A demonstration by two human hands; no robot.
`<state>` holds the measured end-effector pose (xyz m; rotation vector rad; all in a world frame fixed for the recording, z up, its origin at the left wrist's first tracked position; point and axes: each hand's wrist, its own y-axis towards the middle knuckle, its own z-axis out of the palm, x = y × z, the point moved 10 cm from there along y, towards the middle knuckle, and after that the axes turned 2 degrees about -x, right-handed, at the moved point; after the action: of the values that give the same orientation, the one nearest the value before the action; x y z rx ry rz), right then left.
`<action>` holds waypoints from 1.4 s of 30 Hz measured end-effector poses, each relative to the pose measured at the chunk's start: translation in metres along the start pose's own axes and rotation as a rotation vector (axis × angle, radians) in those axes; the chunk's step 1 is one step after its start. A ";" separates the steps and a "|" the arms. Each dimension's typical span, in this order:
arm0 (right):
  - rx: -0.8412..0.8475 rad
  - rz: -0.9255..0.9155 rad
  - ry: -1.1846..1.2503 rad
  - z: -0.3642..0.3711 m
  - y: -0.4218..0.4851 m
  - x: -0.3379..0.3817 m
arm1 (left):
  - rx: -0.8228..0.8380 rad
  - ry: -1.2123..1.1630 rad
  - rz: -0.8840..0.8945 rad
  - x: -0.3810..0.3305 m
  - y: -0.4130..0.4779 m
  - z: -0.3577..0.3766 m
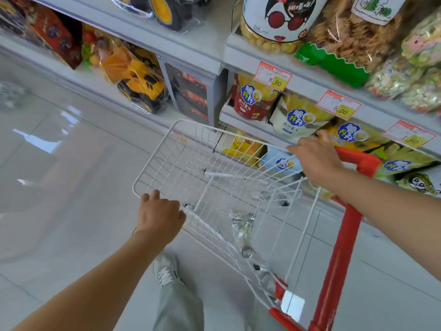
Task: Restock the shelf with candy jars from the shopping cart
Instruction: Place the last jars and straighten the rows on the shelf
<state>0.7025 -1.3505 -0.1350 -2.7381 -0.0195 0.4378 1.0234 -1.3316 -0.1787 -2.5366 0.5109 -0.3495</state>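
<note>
Both hands hold the white wire cart [214,163]. The left hand [161,217] closes over its near-left rim, and the right hand [315,160] closes over the far-right rim beside the red frame [338,259]. A small clear packet [242,222] lies in the basket. The shelf [274,59] beyond carries a jar [272,20], chip bags [298,118], price tags [273,76] and a yellow toy truck [140,84].

White-coated wire cart [181,149] with red glossy frame [338,259] is gleaming; the tiled floor [71,163] is shining, snack bags [296,118] glistening plastic.
</note>
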 end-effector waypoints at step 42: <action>0.376 0.432 0.083 0.179 -0.008 0.107 | -0.405 0.117 0.913 -0.127 0.140 -0.020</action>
<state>0.7505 -1.2724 -0.3228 -2.3734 0.6201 0.3917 0.8629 -1.3976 -0.2564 -2.3221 1.8257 -0.0422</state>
